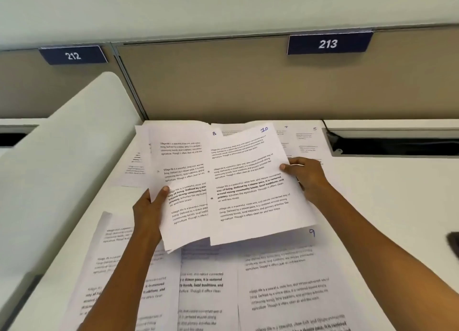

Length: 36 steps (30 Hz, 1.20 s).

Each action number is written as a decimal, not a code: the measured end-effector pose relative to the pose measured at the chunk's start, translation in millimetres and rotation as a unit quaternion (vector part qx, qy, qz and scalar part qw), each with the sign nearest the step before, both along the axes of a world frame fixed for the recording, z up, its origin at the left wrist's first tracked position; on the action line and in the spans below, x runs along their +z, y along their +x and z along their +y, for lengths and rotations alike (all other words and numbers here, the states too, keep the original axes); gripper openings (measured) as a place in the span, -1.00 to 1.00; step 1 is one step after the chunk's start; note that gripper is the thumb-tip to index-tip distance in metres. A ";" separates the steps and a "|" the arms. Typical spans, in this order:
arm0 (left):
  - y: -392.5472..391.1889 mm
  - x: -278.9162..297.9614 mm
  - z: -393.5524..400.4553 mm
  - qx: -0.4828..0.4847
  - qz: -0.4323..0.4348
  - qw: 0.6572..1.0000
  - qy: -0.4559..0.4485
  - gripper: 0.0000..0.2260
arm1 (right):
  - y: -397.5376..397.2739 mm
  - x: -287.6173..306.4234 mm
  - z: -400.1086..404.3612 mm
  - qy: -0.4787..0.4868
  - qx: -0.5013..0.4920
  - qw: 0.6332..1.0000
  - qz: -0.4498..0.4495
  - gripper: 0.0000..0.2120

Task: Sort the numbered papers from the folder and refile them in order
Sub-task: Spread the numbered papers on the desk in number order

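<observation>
Above desk (387,194), hands grip sheet edges: left hand (149,211) sheet 8 (183,171), right hand (306,176) sheet 10 (250,181) (overlapping).

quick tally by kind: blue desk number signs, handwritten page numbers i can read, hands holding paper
Blue desk number signs: 2, reading 212 and 213.
Readable handwritten page numbers: 4, namely 8, 10, 5 and 9.
Hands holding paper: 2, the left hand and the right hand.
Total: 8
</observation>
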<state>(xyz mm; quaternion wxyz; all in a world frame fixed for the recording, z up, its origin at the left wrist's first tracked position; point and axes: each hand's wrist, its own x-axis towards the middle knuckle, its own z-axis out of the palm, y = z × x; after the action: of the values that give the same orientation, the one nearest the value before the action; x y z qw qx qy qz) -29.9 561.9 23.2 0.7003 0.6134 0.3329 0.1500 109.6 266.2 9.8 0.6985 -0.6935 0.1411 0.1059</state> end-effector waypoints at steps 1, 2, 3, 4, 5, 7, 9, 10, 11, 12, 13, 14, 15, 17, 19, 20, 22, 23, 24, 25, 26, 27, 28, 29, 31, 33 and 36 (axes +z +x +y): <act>-6.9 0.3 -5.5 -0.006 -0.002 1.000 0.001 -0.71 | -11.0 1.1 -8.1 0.000 -0.006 1.000 0.001 -0.83; -15.7 0.9 -12.5 -0.014 -0.001 1.000 0.002 -0.71 | -23.0 1.3 -16.6 0.001 -0.014 1.000 0.000 -0.82; -23.4 0.8 -18.2 -0.020 0.003 1.000 0.001 -0.70 | -34.4 2.7 -24.5 -0.001 -0.021 1.000 -0.002 -0.80; -29.6 0.7 -22.2 -0.024 0.006 1.000 0.003 -0.70 | -43.9 3.4 -31.9 -0.001 -0.027 1.000 -0.002 -0.80; -37.6 1.6 -27.7 -0.028 0.010 1.000 0.006 -0.69 | -55.8 4.2 -41.3 -0.002 -0.033 0.999 -0.001 -0.80; -50.4 3.7 -36.4 -0.035 0.017 0.999 0.017 -0.66 | -76.3 4.7 -59.3 -0.001 -0.046 0.999 -0.001 -0.81; -61.5 4.8 -42.3 -0.038 0.022 0.999 0.031 -0.65 | -94.3 4.2 -74.6 -0.002 -0.054 0.999 0.004 -0.82; -68.2 5.6 -45.8 -0.040 0.024 0.998 0.043 -0.64 | -103.9 3.4 -82.9 -0.007 -0.060 0.998 0.007 -0.82; -75.0 5.9 -47.5 -0.042 0.027 0.997 0.057 -0.64 | -112.5 2.8 -90.2 -0.013 -0.064 0.998 0.009 -0.82; -82.1 6.0 -49.5 -0.045 0.032 0.996 0.069 -0.64 | -121.1 2.4 -98.9 -0.023 -0.068 0.997 0.011 -0.82; -89.3 5.8 -50.3 -0.044 0.038 0.995 0.079 -0.63 | -129.2 2.1 -108.1 -0.033 -0.070 0.997 0.011 -0.81; -96.2 5.9 -49.2 -0.041 0.042 0.995 0.086 -0.63 | -135.9 2.0 -117.4 -0.042 -0.071 0.997 0.009 -0.79; -103.5 6.6 -49.7 -0.040 0.046 0.994 0.090 -0.62 | -143.5 4.5 -128.2 -0.049 -0.070 0.996 0.005 -0.76; -117.7 8.7 -51.3 -0.036 0.055 0.992 0.106 -0.62 | -156.8 11.8 -150.8 -0.068 -0.072 0.995 -0.010 -0.82; -129.6 9.9 -56.2 -0.041 0.063 0.990 0.120 -0.63 | -166.2 19.6 -173.2 -0.092 -0.076 0.992 -0.027 -0.87; -135.5 10.3 -61.0 -0.044 0.066 0.989 0.125 -0.63 | -169.8 22.3 -184.2 -0.106 -0.078 0.991 -0.035 -0.85; -144.2 10.6 -73.2 -0.053 0.078 0.988 0.126 -0.64 | -175.4 26.7 -202.0 -0.129 -0.073 0.988 -0.048 -0.84; -147.3 10.1 -79.8 -0.056 0.083 0.988 0.121 -0.65 | -177.4 28.2 -209.6 -0.141 -0.070 0.986 -0.054 -0.84; -149.7 9.1 -85.4 -0.060 0.086 0.988 0.116 -0.65 | -179.2 29.3 -215.7 -0.154 -0.070 0.984 -0.058 -0.83; -152.1 8.5 -93.1 -0.067 0.089 0.987 0.114 -0.65 | -181.5 31.4 -222.3 -0.169 -0.071 0.981 -0.063 -0.82; -154.2 7.5 -100.4 -0.076 0.089 0.986 0.116 -0.65 | -182.7 32.2 -228.8 -0.182 -0.072 0.978 -0.068 -0.84; -156.6 6.3 -108.8 -0.083 0.088 0.986 0.118 -0.65 | -183.9 33.2 -235.6 -0.192 -0.074 0.976 -0.072 -0.85; -159.2 4.7 -116.5 -0.088 0.087 0.985 0.118 -0.65 | -184.1 33.2 -242.7 -0.201 -0.074 0.974 -0.074 -0.85; -162.1 3.6 -123.6 -0.092 0.085 0.985 0.118 -0.66 | -184.3 33.6 -248.5 -0.212 -0.072 0.972 -0.076 -0.85; -167.5 0.6 -137.0 -0.099 0.086 0.985 0.112 -0.66 | -184.8 33.7 -261.2 -0.231 -0.071 0.967 -0.076 -0.84; -173.1 -4.2 -147.5 -0.103 0.090 0.986 0.097 -0.66 | -185.5 31.2 -273.9 -0.242 -0.074 0.965 -0.076 -0.83; -178.9 -10.4 -158.8 -0.096 0.095 0.987 0.086 -0.66 | -189.0 26.4 -287.8 -0.253 -0.066 0.962 -0.077 -0.84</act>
<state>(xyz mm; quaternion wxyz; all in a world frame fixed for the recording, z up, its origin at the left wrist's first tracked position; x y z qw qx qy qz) -208.8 403.1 12.8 0.6211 0.7123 0.3230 0.0511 -79.4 -21.6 36.2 0.5143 -0.8429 0.1545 -0.0338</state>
